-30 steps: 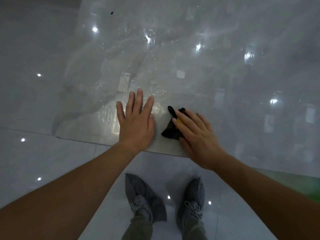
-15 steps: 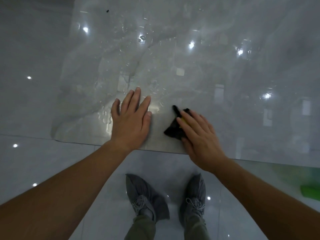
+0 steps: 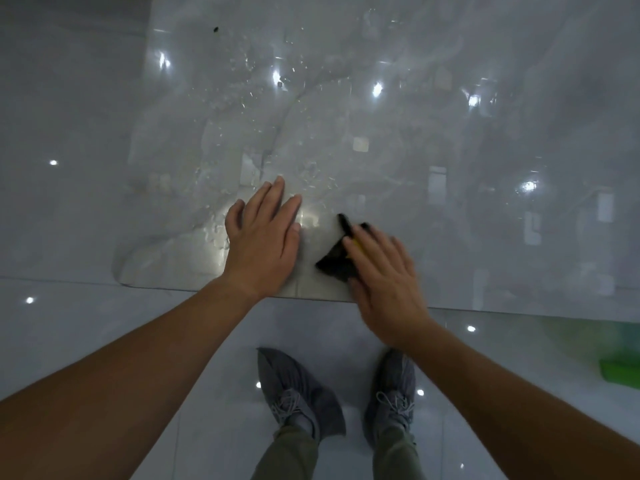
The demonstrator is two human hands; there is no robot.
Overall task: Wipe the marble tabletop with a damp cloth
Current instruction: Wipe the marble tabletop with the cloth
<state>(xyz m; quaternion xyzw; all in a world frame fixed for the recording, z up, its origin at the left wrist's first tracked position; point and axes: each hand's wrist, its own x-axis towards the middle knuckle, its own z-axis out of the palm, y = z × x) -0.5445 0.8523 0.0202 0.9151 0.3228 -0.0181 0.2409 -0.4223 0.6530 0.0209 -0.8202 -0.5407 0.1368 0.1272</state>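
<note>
Pressing the cloth (image 3: 333, 262) straight-fingered, the right hand (image 3: 384, 282) sits beside the flat, released left hand (image 3: 263, 237) on the wet tabletop (image 3: 415, 150), above grey shoes (image 3: 298, 393).

- The floor (image 3: 69, 341) is laid in large, glossy, pale grey tiles, with thin grout lines running along the near and left edges of the marble tabletop (image 3: 485, 254).
- Small round points of lamp light (image 3: 52, 162) shine back from the tiles, scattered to the left of the tabletop and in front of it.
- The tabletop is grey-white, veined and polished, with a rounded near left corner. It mirrors bright lamps and pale rectangles.
- A small dark speck (image 3: 215, 29) lies near its far left edge.
- A bright green thing (image 3: 620, 373) sits low on the right, out past the near edge, too blurred to name.
- The light is dim and cool throughout.
</note>
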